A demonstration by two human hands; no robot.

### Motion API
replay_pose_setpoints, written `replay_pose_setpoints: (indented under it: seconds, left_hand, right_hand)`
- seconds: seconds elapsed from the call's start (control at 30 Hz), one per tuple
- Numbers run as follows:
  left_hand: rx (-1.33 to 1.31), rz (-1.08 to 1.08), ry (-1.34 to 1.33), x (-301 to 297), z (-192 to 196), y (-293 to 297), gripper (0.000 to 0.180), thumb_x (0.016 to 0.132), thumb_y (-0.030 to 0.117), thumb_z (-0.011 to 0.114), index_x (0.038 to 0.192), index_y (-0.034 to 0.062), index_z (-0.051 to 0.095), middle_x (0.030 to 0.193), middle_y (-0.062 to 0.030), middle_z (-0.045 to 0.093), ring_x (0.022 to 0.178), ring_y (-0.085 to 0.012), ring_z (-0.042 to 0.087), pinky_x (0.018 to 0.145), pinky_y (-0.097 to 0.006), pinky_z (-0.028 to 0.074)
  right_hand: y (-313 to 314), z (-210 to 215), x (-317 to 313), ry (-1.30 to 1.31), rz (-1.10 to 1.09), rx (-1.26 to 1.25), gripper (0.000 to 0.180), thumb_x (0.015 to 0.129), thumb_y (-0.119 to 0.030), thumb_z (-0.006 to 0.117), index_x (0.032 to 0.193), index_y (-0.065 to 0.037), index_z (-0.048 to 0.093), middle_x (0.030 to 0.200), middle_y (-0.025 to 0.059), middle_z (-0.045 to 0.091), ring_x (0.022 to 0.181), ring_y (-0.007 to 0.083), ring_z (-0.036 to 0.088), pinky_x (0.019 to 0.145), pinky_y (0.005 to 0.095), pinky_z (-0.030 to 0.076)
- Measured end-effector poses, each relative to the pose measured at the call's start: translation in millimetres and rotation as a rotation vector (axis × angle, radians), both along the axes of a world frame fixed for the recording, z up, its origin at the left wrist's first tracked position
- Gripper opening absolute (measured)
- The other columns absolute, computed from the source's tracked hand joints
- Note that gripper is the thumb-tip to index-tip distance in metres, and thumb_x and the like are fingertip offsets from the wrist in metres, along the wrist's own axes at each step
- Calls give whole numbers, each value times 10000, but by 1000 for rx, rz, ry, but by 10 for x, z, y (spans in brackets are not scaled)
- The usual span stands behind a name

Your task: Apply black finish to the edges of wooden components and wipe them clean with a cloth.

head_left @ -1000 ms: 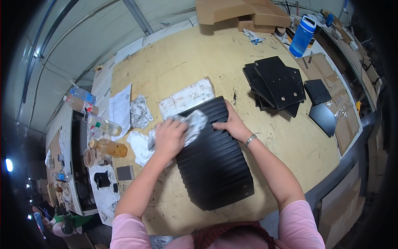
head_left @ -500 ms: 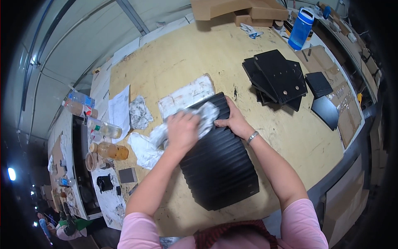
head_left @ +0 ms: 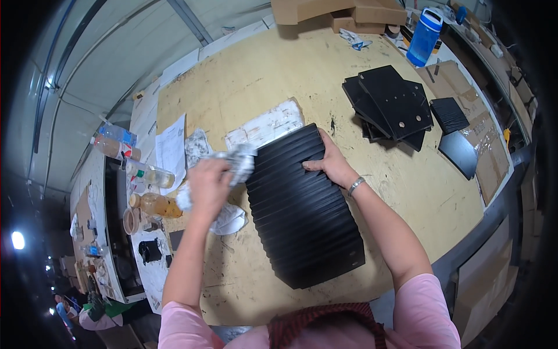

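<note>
A ribbed black panel [head_left: 305,215] lies at a slant on the wooden table, its far end by a white, smudged block [head_left: 264,124]. My right hand [head_left: 336,164] grips the panel's far right edge, thumb on the ribs and fingers down the side. Off the panel's left edge, my left hand [head_left: 208,183] is closed on a crumpled white cloth [head_left: 242,161] stained with grey. The hand is slightly blurred. More white cloth [head_left: 229,221] lies on the table beneath it, partly hidden by my forearm.
Several black boards [head_left: 392,104] are stacked to the right, beside smaller black pieces [head_left: 449,115] on cardboard [head_left: 491,154]. A blue water bottle [head_left: 425,38] stands far right. Bottles [head_left: 157,205], a plastic cup [head_left: 131,221] and a paper sheet [head_left: 170,148] line the left side.
My left hand has moved left with the cloth, from over the panel's far end to beyond its left edge. The right hand keeps its grip on the panel.
</note>
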State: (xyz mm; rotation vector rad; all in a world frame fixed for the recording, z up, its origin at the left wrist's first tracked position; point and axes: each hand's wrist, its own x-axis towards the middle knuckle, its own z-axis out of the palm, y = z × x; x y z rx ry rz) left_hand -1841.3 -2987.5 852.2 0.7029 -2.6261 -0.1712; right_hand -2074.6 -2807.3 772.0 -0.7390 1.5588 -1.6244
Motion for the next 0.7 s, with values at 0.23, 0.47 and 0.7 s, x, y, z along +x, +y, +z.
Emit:
replay_pose_setpoints:
  seconds: [0.23, 0.47, 0.7]
  left_hand:
    - [-201, -168, -151, -408, -260, 450, 176, 675, 73, 712, 816, 134, 626, 825, -30, 570, 873, -247, 544, 753, -396, 363]
    - [-118, -197, -110, -286, -332, 345, 178, 754, 187, 739, 863, 162, 601, 846, -9, 553, 884, -241, 531, 757, -403, 348]
    - [-121, -212, -77, -916, -390, 556, 91, 769, 177, 686, 848, 172, 640, 856, 4, 592, 893, -230, 558, 744, -401, 374]
  right_hand:
    - [1, 55, -3, -33, -3, 5, 912, 712, 79, 759, 1470, 55, 253, 1229, 158, 581, 1110, 210, 585, 985, 296, 466]
    - [43, 64, -44, -101, 31, 54, 961, 746, 18, 773, 1509, 55, 190, 1387, 182, 499, 1166, 203, 555, 996, 291, 456]
    - [-27, -23, -24, -28, 4, 29, 958, 731, 65, 765, 1505, 43, 199, 1287, 168, 555, 1046, 181, 606, 888, 277, 526]
